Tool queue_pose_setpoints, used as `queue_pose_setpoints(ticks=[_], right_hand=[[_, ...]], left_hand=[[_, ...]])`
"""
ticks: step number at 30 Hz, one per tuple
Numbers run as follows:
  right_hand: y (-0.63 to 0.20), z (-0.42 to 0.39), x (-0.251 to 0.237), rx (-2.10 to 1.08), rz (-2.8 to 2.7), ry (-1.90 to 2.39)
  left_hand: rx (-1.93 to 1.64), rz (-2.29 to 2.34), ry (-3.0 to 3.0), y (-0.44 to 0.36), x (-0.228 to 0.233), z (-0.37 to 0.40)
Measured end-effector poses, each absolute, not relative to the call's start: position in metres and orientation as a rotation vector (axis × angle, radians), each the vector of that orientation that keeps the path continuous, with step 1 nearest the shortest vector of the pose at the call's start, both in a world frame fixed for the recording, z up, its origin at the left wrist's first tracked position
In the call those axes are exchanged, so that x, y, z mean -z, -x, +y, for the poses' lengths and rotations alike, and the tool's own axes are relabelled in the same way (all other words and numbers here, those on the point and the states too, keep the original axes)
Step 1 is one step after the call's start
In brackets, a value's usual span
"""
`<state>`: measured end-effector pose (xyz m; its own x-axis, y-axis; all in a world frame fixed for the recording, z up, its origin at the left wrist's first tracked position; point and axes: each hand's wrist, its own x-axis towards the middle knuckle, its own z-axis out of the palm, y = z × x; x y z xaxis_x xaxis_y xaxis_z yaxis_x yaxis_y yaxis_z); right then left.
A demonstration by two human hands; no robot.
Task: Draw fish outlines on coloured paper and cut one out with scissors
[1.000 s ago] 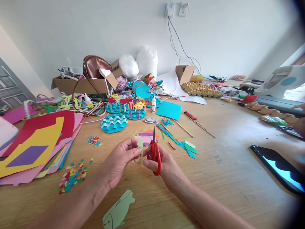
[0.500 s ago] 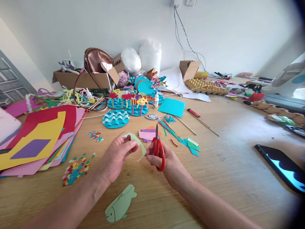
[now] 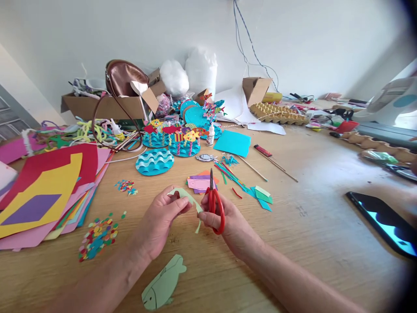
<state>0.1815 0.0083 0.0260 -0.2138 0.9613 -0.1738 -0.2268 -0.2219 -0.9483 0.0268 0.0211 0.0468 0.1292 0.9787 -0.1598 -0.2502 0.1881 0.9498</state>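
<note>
My left hand [image 3: 161, 219] pinches a thin curved strip of light green paper [image 3: 188, 199] above the wooden table. My right hand [image 3: 224, 221] grips red-handled scissors [image 3: 214, 202] with the blades shut and pointing up, right beside the strip's lower end. A light green paper fish [image 3: 162, 284] with a drawn eye and mouth lies on the table just below my hands. A small stack of pink, purple and orange paper pieces [image 3: 199, 182] lies behind the scissors.
Big coloured paper sheets [image 3: 48, 191] cover the left side, with confetti dots [image 3: 97, 237] near them. Blue wave discs [image 3: 154, 161], a glue bottle [image 3: 210, 134], cardboard boxes [image 3: 107, 106] and an egg tray [image 3: 280, 114] stand further back. A phone [image 3: 381, 221] lies at right.
The green strip has turned in my left hand and now hangs longer toward the scissors. Both hands stayed close together; the view shifted slightly.
</note>
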Motion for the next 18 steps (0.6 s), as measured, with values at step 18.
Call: queue_pose_setpoints(ticks=[18], right_hand=[[-0.1832, 0.0107, -0.0304, -1.546, -1.05, 1.184]], left_hand=[[-1.134, 1.073, -1.143, -0.0183, -0.0404, 0.0271]])
